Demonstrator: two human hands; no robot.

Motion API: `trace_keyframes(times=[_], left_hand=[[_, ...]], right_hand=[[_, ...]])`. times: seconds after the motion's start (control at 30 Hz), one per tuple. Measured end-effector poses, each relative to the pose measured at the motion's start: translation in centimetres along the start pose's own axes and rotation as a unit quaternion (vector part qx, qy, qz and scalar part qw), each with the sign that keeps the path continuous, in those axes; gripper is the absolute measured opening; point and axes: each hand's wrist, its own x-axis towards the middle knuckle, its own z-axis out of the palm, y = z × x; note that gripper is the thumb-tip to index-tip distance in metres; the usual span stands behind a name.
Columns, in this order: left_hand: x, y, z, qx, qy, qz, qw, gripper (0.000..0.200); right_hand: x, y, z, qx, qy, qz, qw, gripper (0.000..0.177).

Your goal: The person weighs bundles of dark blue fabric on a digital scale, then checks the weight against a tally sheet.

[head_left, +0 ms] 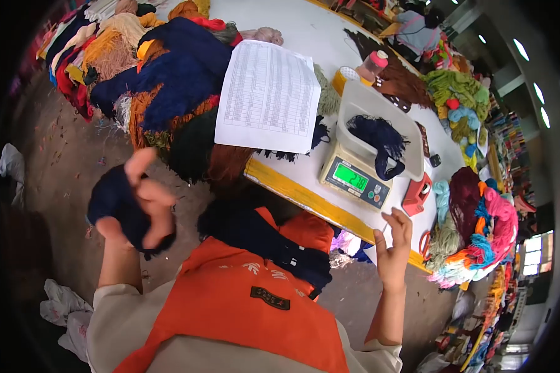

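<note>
My left hand [152, 202], slightly blurred, is closed around a bundle of navy yarn [115, 202], held out over the floor on the left. My right hand [393, 252] is at the table's front edge with its fingers apart and nothing visible in them. Just beyond it stands a digital scale [354, 180] with a green display that seems to read 278. On the scale rests a clear plastic tray [410, 133], and loose navy yarn [379, 137] lies in it, one loop hanging over the near rim. More navy yarn [298, 261] lies across my lap on the orange apron [242, 304].
A printed sheet [267, 96] lies on yarn at the table's edge. Heaped yarn skeins [180, 62] are on the left, and colorful skeins [479, 230] on the right. Near the scale are a red tape dispenser [416, 194], scissors [424, 242] and a thread cone [373, 64]. Another person [417, 31] is farther back.
</note>
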Motion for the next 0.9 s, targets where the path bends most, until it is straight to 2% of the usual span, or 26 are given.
trace_keyframes(times=[0.07,0.1,0.17,0.27,0.37,0.47,0.53,0.6,0.63,0.7,0.77,0.8,0.83,0.87,0.9], left_hand=[[0.1,-0.8,0.0,0.167,0.104,-0.148,0.969,0.075],[0.5,-2.0,-0.1,0.292,0.069,-0.117,0.947,0.058],[0.1,-2.0,0.4,0.279,0.053,-0.200,0.938,0.046],[1.0,-2.5,3.5,0.273,0.011,-0.234,0.933,0.020],[1.7,-4.2,4.6,0.335,-0.045,-0.284,0.897,0.020],[1.6,-6.5,4.5,0.325,-0.081,-0.258,0.906,0.022],[2.1,-7.3,4.8,0.366,-0.124,-0.223,0.895,0.022],[2.4,-7.9,5.4,0.382,-0.133,-0.214,0.889,0.021],[2.5,-8.0,5.5,0.377,-0.129,-0.220,0.890,0.020],[3.5,-7.5,5.3,0.410,-0.142,-0.203,0.878,0.021],[3.1,-6.7,3.9,0.394,-0.077,-0.222,0.888,0.021],[3.1,-6.0,3.1,0.364,-0.027,-0.244,0.898,0.025],[2.5,-5.9,1.6,0.296,0.025,-0.210,0.932,0.028],[2.4,-5.4,0.3,0.255,0.029,-0.148,0.955,0.030],[2.1,-5.2,-0.5,0.091,0.042,-0.116,0.988,0.042]], right_hand=[[1.3,-0.2,0.1,-0.005,0.032,0.001,0.999,0.040],[1.8,0.3,0.4,-0.011,0.043,-0.003,0.999,0.046],[3.0,0.9,0.6,-0.053,0.056,-0.016,0.997,0.049],[4.7,1.1,1.0,-0.110,0.084,-0.038,0.990,0.054],[6.3,1.4,1.2,-0.176,0.082,-0.051,0.980,0.056],[7.8,0.9,1.8,-0.229,0.055,-0.042,0.971,0.058],[8.6,1.3,2.5,-0.244,0.050,-0.038,0.968,0.057],[9.3,2.3,3.3,-0.301,0.036,-0.053,0.951,0.049],[9.4,2.8,3.5,-0.293,0.035,-0.072,0.953,0.039],[9.1,3.2,3.1,-0.231,0.070,-0.108,0.964,0.033],[9.0,5.3,0.4,-0.094,0.159,-0.151,0.971,0.024],[8.0,5.4,-2.6,0.008,0.196,-0.038,0.980,0.016],[7.0,5.5,-5.5,0.121,0.248,0.067,0.959,0.016],[5.2,9.3,-9.6,-0.280,0.319,0.040,0.905,0.026],[3.5,7.5,-12.9,-0.228,0.454,0.079,0.858,0.029]])
